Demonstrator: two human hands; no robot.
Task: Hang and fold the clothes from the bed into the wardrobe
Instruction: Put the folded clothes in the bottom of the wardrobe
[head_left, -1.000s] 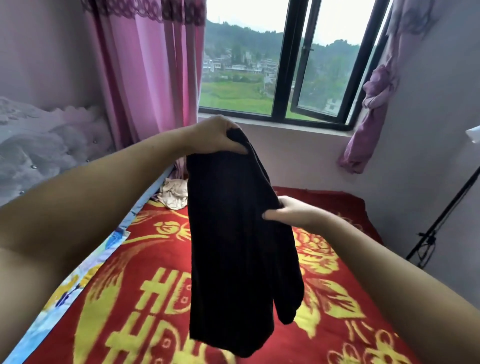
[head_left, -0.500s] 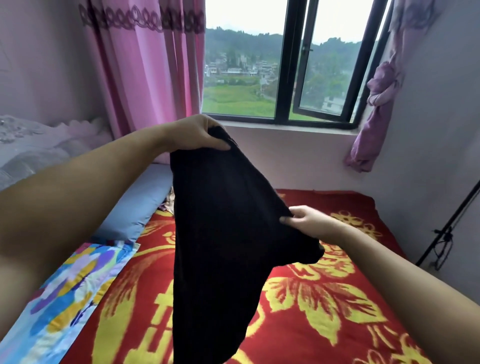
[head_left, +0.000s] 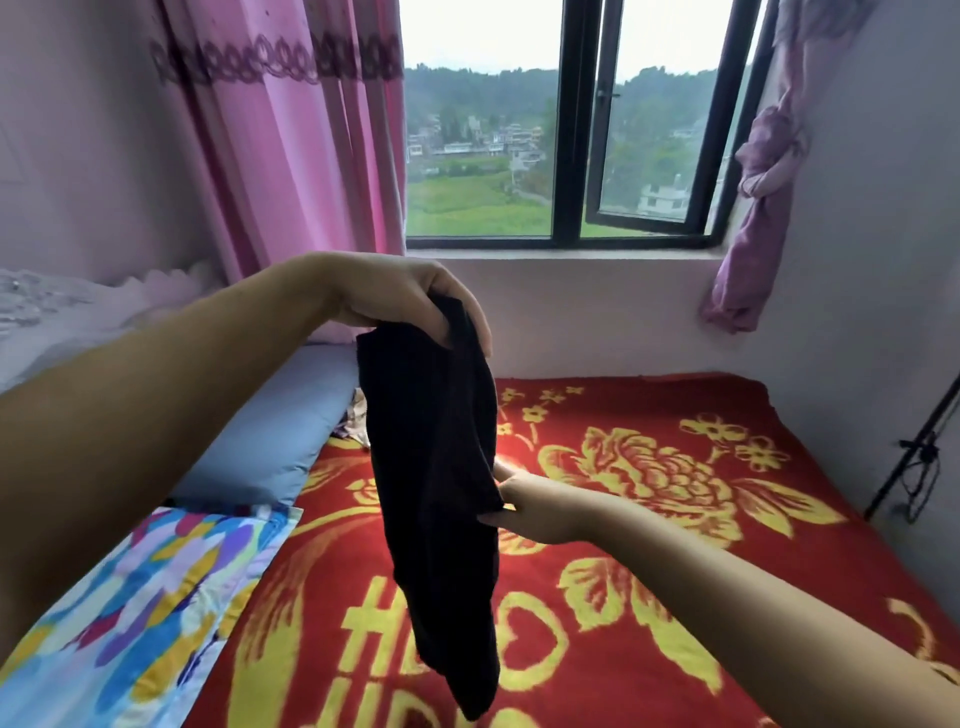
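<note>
Right hand (head_left: 524, 506) pinches the side edge of the black garment (head_left: 436, 467) partway down its length; above and beyond it, the left hand (head_left: 410, 301) grips the bunched top, the cloth hanging limp over the bed (head_left: 675, 467). Judged soft, light and non-slippery; best held at edges or corners to keep folds even.

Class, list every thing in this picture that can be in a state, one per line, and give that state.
black garment: held up, hanging over the bed, not folded flat
left hand: grips the garment's top
right hand: pinches the garment's side edge
window: right pane swung partly open
pink curtain: hanging loose beside the window
purple curtain: knotted up
red blanket: spread flat on the bed
</note>
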